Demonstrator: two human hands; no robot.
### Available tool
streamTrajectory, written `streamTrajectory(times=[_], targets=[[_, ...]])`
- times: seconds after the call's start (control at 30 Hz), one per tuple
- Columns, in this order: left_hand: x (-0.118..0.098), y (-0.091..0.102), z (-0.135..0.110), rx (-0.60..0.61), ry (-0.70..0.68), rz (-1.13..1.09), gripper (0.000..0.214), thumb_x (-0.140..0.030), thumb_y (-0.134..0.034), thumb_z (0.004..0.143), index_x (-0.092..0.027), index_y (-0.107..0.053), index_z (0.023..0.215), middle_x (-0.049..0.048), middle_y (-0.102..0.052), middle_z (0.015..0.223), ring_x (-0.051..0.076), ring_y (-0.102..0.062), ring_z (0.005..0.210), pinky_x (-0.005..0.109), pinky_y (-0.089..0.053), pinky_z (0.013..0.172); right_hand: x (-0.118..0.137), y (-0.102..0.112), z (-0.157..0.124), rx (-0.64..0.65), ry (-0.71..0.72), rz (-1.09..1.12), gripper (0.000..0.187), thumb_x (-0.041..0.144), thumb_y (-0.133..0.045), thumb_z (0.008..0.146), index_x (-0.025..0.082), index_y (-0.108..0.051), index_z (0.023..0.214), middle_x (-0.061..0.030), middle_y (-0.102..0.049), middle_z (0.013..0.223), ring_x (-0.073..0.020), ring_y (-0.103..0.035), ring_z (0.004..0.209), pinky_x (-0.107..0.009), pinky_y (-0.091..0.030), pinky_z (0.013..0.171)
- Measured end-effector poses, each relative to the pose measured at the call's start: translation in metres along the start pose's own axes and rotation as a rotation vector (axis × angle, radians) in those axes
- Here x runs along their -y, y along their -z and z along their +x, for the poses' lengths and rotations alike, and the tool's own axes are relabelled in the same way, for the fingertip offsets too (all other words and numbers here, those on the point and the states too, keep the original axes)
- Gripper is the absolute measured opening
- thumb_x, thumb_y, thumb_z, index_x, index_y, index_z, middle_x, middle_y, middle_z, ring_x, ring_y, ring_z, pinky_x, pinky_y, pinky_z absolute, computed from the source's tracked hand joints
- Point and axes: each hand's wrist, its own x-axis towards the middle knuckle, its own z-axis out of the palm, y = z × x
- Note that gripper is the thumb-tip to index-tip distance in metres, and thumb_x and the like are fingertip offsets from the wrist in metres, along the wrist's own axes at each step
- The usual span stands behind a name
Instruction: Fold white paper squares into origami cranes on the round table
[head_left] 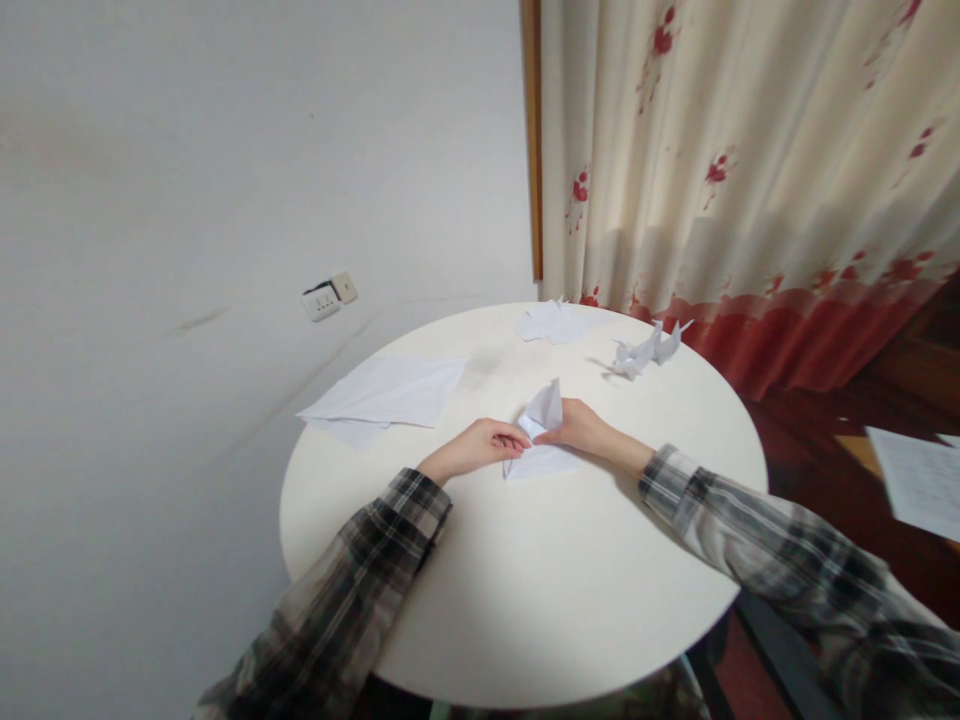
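While right fingers (550, 437) pinch folded paper (543, 462), left fingers (511, 437) (curled) touching it, grip unclear

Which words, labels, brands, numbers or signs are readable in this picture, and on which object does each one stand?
There is no readable text.
Sheet at the right edge: faint rows of marks, too small and blurred to read.
Folded paper: no writing visible.
Wall socket: no label can be made out.
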Motion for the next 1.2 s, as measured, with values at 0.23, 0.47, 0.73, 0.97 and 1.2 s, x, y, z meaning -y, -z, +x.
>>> streamTrajectory(times=[0.23, 0.47, 0.73, 0.97, 1.2], targets=[[0.001, -0.001, 0.000, 0.008, -0.013, -0.012, 0.028, -0.022, -0.068, 0.063, -0.010, -0.064, 0.088, 0.0050, -0.063, 0.078, 0.011, -0.055, 0.067, 0.024, -0.045, 0.066, 0.000, 0.000, 0.000, -0.019, 0.007, -0.005, 0.040, 0.036, -0.071, 0.060, 0.013, -0.062, 0.091, -0.0069, -0.066, 0.088, -0.0185, -0.059, 0.077, -0.024, -0.040, 0.064], [0.001, -0.009, -0.001, 0.014, -0.163, 0.066, 0.029, -0.026, -0.066, 0.068, -0.011, -0.063, 0.092, 0.0079, -0.062, 0.089, 0.013, -0.056, 0.076, 0.027, -0.046, 0.074, 0.000, 0.003, 0.003, -0.118, -0.079, -0.198, 0.031, 0.035, -0.065, 0.066, 0.011, -0.063, 0.085, -0.0085, -0.066, 0.078, -0.0167, -0.057, 0.066, -0.022, -0.033, 0.055], [0.002, -0.021, 0.003, 0.005, -0.423, 0.350, 0.024, -0.028, -0.054, 0.080, -0.017, -0.064, 0.100, 0.0078, -0.061, 0.105, 0.015, -0.055, 0.098, 0.028, -0.041, 0.090, -0.001, 0.003, 0.002, -0.206, -0.038, -0.129, 0.023, 0.035, -0.059, 0.072, 0.013, -0.060, 0.079, -0.0028, -0.062, 0.065, -0.0121, -0.048, 0.055, -0.022, -0.029, 0.052], [0.011, -0.026, 0.009, -0.157, -0.435, 0.571, 0.026, -0.028, -0.052, 0.081, -0.016, -0.064, 0.101, 0.0072, -0.062, 0.109, 0.017, -0.054, 0.103, 0.030, -0.039, 0.095, 0.001, 0.009, 0.003, -0.668, 0.134, 0.062, 0.043, 0.032, -0.055, 0.073, 0.014, -0.045, 0.112, -0.0113, -0.054, 0.104, -0.0201, -0.050, 0.092, -0.032, -0.041, 0.076], [0.014, -0.028, 0.012, -0.156, -0.344, 0.587, 0.032, -0.030, -0.047, 0.084, -0.015, -0.059, 0.110, 0.0076, -0.056, 0.119, 0.017, -0.050, 0.112, 0.031, -0.035, 0.101, 0.007, 0.007, -0.004, -0.347, 0.147, 0.060, 0.016, 0.029, -0.047, 0.080, 0.017, -0.057, 0.082, 0.0006, -0.057, 0.064, -0.0107, -0.049, 0.058, -0.022, -0.037, 0.059]])
